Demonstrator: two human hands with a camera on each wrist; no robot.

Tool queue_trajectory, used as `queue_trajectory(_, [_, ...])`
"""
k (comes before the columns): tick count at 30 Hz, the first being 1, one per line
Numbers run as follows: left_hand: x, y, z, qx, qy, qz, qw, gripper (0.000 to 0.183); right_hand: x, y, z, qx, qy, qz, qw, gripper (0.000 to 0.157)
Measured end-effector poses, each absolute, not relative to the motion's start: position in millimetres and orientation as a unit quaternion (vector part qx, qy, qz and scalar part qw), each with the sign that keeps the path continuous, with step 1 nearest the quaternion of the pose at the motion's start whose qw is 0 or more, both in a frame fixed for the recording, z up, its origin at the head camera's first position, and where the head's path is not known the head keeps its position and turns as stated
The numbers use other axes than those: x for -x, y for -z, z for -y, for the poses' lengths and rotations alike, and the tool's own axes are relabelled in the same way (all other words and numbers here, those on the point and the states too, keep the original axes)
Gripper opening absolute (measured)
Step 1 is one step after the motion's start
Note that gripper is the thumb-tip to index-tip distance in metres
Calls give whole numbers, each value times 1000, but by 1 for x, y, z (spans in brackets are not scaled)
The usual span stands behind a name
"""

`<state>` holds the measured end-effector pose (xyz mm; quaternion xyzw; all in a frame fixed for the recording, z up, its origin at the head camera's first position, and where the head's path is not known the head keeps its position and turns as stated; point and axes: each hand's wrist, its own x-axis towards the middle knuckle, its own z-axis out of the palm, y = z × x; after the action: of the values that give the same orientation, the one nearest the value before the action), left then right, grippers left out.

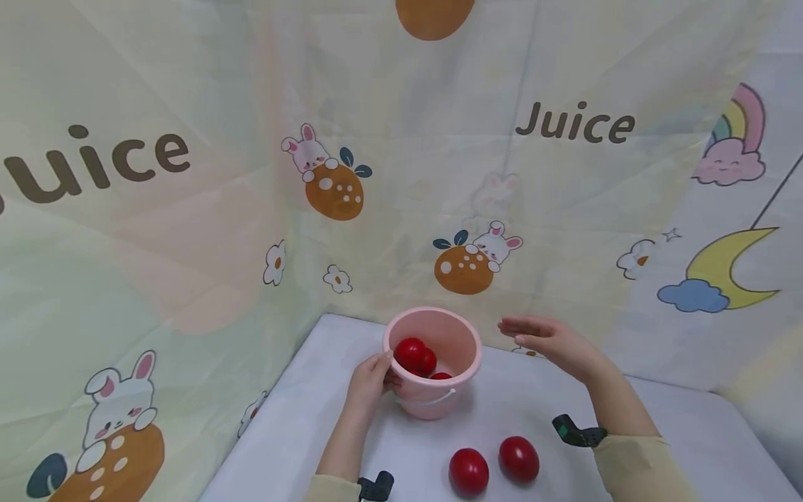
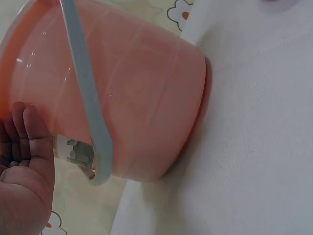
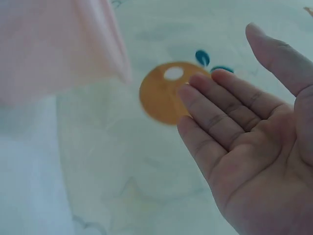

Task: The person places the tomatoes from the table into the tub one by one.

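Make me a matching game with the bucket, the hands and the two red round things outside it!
1. bucket
2. left hand
3. right hand
4. two red round things

A. held out, holding nothing
B. on the table, outside the bucket
C. pink
D. gripping the bucket

Right pairs: 1-C, 2-D, 3-A, 4-B.

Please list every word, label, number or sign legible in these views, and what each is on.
"Juice", on the back cloth.
"uice", on the left cloth; its first letter is cut off by the picture edge.
Green mark on the right wrist camera: too small to read.
No text can be made out on the bucket or loose red things.
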<state>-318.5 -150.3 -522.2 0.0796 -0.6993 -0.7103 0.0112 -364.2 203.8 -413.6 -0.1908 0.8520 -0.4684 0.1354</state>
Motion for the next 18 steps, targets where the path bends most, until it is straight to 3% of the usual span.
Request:
queue_trajectory(8, [317, 520, 150, -80, 717, 692, 10, 45, 319, 483, -239, 146, 488, -842, 179, 59])
queue_trajectory(18, [316, 519, 148, -77, 714, 696, 13, 48, 284, 555, -236, 94, 492, -826, 261, 77])
